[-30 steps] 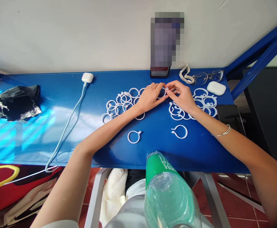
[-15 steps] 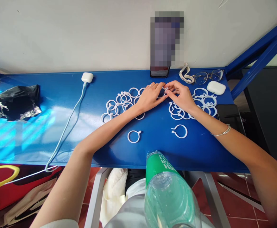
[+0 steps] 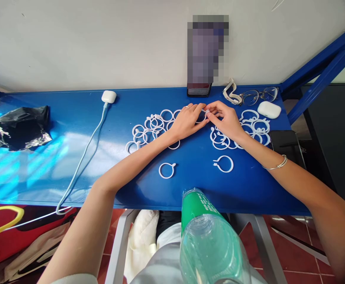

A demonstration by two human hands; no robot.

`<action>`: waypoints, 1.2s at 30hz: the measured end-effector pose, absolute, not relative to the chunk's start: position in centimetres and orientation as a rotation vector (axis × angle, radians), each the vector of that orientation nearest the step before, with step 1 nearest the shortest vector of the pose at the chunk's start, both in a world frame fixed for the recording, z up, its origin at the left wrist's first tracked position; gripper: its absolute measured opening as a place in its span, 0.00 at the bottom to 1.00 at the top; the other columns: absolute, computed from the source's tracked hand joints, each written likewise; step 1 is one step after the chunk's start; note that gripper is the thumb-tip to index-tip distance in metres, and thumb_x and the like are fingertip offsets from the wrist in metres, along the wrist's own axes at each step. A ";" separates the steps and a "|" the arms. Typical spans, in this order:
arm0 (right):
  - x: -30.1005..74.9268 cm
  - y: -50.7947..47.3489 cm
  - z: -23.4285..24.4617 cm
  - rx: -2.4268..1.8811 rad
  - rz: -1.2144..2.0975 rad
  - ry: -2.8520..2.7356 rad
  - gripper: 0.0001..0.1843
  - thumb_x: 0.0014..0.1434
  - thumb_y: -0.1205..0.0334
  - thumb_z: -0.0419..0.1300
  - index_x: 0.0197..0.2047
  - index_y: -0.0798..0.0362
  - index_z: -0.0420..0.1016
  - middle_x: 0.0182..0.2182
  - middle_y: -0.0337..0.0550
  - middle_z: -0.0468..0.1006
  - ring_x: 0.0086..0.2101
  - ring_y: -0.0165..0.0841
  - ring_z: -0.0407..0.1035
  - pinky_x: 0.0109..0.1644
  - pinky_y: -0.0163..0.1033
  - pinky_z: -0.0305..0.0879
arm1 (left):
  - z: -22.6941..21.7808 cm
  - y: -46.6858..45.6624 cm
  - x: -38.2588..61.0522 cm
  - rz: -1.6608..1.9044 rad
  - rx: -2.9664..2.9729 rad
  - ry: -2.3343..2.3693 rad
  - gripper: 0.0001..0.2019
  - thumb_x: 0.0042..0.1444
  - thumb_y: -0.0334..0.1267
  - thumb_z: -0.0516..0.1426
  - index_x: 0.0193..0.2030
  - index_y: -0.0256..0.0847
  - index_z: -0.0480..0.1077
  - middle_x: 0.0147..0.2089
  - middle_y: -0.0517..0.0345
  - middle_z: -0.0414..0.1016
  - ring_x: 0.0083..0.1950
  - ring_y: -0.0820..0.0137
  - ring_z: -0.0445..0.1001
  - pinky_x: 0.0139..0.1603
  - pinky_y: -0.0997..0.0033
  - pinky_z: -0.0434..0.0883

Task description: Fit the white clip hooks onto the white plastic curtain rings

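Note:
Between my two hands is a white plastic ring with a small clasp, partly hidden by fingers. My left hand is closed on its left side, palm down. The thumb and fingertips of my right hand pinch it at the clasp. To the left, partly under my left hand and forearm, lies a loose group of similar rings. Another pile of rings sits beside and behind my right wrist. Nearer me, a closed-looking ring lies on the left, and an unfastened ring on the right.
On the blue table are a black plastic bag, a white charger with cable, a propped phone, eyeglasses, a white earbud case and a dark phone. A green-labelled bottle stands close before me.

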State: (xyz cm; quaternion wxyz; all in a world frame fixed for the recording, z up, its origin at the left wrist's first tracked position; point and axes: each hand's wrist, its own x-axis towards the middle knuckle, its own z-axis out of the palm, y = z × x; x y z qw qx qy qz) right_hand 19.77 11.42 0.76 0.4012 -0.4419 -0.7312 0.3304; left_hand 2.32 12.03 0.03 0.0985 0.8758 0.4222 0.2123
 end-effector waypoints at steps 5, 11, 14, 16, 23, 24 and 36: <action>19.8 11.5 0.6 -1.111 0.842 -1.851 0.08 0.61 0.54 0.60 0.39 0.49 0.73 0.35 0.42 0.78 0.36 0.36 0.73 0.37 0.40 0.71 | 0.1 12.0 2.3 0.618 2.598 1.251 0.17 0.66 0.47 0.49 0.52 0.35 0.62 0.42 0.47 0.73 0.49 0.57 0.71 0.46 0.63 0.65; 19.9 11.6 0.6 -1.123 0.853 -1.854 0.07 0.61 0.55 0.60 0.39 0.49 0.72 0.33 0.41 0.78 0.35 0.36 0.73 0.36 0.40 0.71 | 0.1 12.0 2.4 0.611 2.596 1.256 0.15 0.65 0.45 0.50 0.51 0.36 0.63 0.41 0.48 0.73 0.49 0.57 0.71 0.47 0.63 0.65; 19.9 11.5 0.6 -1.129 0.867 -1.859 0.08 0.60 0.55 0.60 0.39 0.49 0.72 0.32 0.41 0.77 0.34 0.36 0.73 0.36 0.40 0.71 | 0.2 12.0 2.4 0.596 2.596 1.258 0.14 0.65 0.44 0.51 0.50 0.36 0.63 0.41 0.47 0.73 0.49 0.57 0.71 0.47 0.62 0.65; 19.9 11.5 0.7 -1.129 0.870 -1.864 0.07 0.61 0.55 0.60 0.39 0.49 0.72 0.31 0.41 0.77 0.33 0.36 0.73 0.36 0.40 0.71 | 0.2 12.0 2.4 0.588 2.595 1.260 0.14 0.65 0.43 0.51 0.50 0.35 0.63 0.41 0.47 0.73 0.48 0.57 0.71 0.47 0.62 0.65; 19.8 11.4 0.7 -1.132 0.832 -1.868 0.09 0.62 0.52 0.59 0.39 0.48 0.73 0.33 0.42 0.78 0.35 0.36 0.73 0.37 0.40 0.72 | 0.0 12.0 2.4 0.606 2.591 1.262 0.14 0.66 0.44 0.49 0.52 0.37 0.62 0.41 0.47 0.73 0.49 0.57 0.71 0.48 0.62 0.65; 19.8 11.4 0.7 -1.129 0.825 -1.865 0.09 0.62 0.52 0.59 0.40 0.49 0.73 0.34 0.42 0.78 0.35 0.36 0.73 0.37 0.40 0.72 | 0.0 12.0 2.4 0.608 2.591 1.263 0.15 0.66 0.44 0.49 0.52 0.36 0.62 0.41 0.47 0.73 0.49 0.57 0.71 0.48 0.62 0.65; 19.7 11.4 0.7 -1.120 0.814 -1.805 0.11 0.61 0.51 0.60 0.40 0.49 0.74 0.37 0.42 0.78 0.37 0.37 0.74 0.39 0.41 0.73 | 0.3 11.9 2.4 0.614 2.562 1.261 0.16 0.66 0.46 0.48 0.52 0.36 0.63 0.42 0.48 0.73 0.48 0.58 0.71 0.47 0.62 0.66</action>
